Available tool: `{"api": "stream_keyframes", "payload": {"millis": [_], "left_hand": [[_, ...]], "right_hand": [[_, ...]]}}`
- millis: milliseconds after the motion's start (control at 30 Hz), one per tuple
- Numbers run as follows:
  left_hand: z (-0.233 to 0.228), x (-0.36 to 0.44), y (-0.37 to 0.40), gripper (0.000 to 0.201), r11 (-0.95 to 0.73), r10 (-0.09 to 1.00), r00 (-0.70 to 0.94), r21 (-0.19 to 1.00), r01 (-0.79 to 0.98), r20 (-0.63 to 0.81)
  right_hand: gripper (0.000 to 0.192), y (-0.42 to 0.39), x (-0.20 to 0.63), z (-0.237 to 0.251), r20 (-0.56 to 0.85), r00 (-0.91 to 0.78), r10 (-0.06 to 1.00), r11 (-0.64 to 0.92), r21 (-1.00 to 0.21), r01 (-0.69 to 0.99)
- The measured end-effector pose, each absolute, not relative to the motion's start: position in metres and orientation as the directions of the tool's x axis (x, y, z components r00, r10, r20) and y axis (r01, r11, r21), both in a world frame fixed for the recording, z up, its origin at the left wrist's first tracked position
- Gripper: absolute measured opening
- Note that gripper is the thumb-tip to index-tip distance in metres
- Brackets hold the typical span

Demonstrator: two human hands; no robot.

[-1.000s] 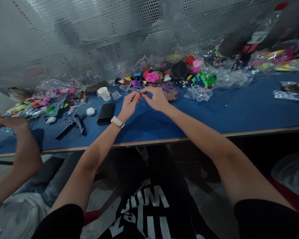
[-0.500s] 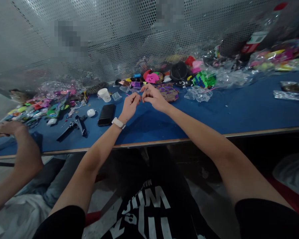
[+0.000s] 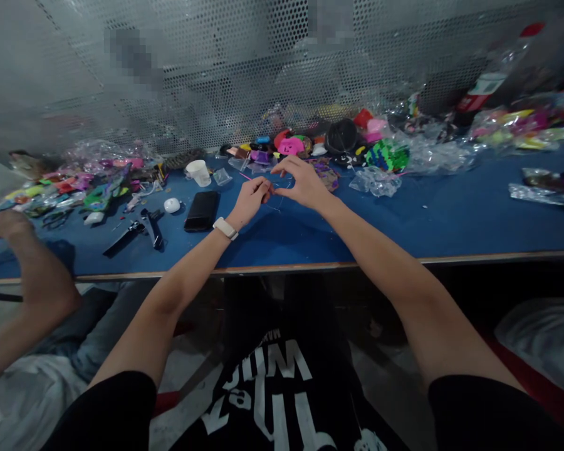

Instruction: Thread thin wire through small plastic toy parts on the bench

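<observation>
My left hand point(image 3: 254, 197), with a white band on the wrist, is closed in a pinch over the table. A thin pale thread point(image 3: 278, 209) trails from its fingertips. My right hand point(image 3: 301, 181) faces it, thumb and fingers curved apart, the thumb tip close to the left fingertips and the thread. A slim pink stick point(image 3: 245, 176) shows just beyond the left hand; whether it is held I cannot tell. Behind the right hand lies a brown and purple patterned piece point(image 3: 328, 174), partly hidden by that hand.
On the blue table point(image 3: 376, 228) lie a black phone point(image 3: 202, 211), a white earbud case point(image 3: 172, 205), a dark clipper-like tool point(image 3: 143, 232) and a white cup point(image 3: 198, 173). Colourful trinkets and plastic bags line the perforated metal wall. Another person's arm point(image 3: 37, 269) rests at the left.
My right hand has opened its thumb and fingers wider and shifted slightly right. A thread now shows below the fingertips. The other person's hand has moved slightly left and up.
</observation>
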State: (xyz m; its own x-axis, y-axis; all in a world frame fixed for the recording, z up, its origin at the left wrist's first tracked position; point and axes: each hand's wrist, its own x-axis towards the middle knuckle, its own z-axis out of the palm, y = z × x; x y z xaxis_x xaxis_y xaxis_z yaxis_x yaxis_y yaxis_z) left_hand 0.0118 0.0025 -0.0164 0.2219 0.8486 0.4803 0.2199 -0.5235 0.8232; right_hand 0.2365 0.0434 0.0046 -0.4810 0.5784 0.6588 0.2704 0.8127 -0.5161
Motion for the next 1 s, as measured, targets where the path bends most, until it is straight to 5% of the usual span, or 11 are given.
{"api": "stream_keyframes", "payload": {"millis": [267,467,700,1000], "left_hand": [[-0.011,0.011,0.006,0.058,-0.612,0.791,0.214,0.756,0.234,0.574],[-0.009,0.014,0.005,0.053,-0.638,0.768,0.189,0.707,0.304,0.612],[-0.009,0.015,-0.005,0.046,-0.690,0.720,0.294,0.601,0.404,0.629],[-0.008,0.014,-0.006,0.031,-0.745,0.651,0.446,0.403,0.532,0.615]], "right_hand": [[0.055,0.038,0.234,0.011,0.739,-0.405,0.539,0.842,-0.453,0.293],[0.060,0.032,0.222,0.007,0.696,-0.305,0.650,0.758,-0.620,0.203],[0.071,0.031,0.214,0.005,0.435,-0.284,0.855,0.445,-0.895,-0.029],[0.062,0.035,0.223,0.007,0.156,-0.424,0.892,0.127,-0.987,-0.094]]}}
